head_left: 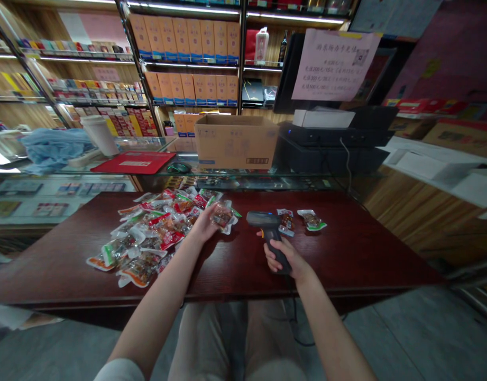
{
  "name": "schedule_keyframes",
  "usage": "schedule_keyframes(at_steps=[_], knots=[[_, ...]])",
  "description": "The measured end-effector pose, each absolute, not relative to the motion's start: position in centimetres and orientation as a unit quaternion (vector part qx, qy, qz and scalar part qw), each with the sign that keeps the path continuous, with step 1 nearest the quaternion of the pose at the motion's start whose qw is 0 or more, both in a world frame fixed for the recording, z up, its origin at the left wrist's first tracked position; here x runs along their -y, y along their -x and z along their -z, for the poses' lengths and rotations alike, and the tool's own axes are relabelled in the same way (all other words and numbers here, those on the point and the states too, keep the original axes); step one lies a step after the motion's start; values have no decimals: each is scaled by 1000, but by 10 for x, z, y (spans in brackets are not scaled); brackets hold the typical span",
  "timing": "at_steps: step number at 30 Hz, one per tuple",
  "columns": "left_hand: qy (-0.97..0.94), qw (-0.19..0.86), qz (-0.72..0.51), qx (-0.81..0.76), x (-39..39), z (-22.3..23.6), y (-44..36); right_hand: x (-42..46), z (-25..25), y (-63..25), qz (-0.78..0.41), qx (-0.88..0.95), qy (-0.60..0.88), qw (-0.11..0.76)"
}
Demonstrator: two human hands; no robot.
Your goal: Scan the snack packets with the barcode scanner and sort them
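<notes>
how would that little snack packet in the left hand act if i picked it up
The plastic snack packet held by the left hand looks light, probably firm around its lumpy filling but floppy at its sealed edges. Its glossy wrapper would likely slide easily across the polished dark-red table.

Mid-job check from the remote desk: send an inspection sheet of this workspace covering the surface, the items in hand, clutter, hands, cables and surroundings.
Surface: dark red wooden tabletop, glossy.
Job's things: heap of sealed snack packets; lone packet; two packets beside the handheld barcode scanner.
Clutter: on the glass counter behind, cardboard box, red mat, blue cloth, white cup.
Hands: left hand at the lone packet; right hand gripping the scanner's handle.
Cables: black cord hanging below the tabletop; white cable behind.
Surroundings: shelves of boxes; pink paper notice.
</notes>
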State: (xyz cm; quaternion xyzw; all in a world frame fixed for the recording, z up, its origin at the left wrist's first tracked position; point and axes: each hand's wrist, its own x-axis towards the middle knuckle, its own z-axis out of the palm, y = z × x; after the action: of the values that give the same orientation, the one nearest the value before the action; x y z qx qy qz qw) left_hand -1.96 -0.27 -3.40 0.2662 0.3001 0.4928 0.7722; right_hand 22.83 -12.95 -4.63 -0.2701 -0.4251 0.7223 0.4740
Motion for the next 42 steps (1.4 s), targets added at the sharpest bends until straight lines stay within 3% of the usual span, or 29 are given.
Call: schedule_keyframes(at_steps=[23, 34, 42], knots=[[-290, 725, -554, -289, 4, 33, -6, 131, 46, -224, -714, 441, 299, 454], [-353, 706, -542, -288, 12, 27, -22, 137, 49, -253, -667, 401, 292, 557], [-365, 707, -511, -325, 0, 36, -123, 159, 54, -297, -607, 353, 327, 633]])
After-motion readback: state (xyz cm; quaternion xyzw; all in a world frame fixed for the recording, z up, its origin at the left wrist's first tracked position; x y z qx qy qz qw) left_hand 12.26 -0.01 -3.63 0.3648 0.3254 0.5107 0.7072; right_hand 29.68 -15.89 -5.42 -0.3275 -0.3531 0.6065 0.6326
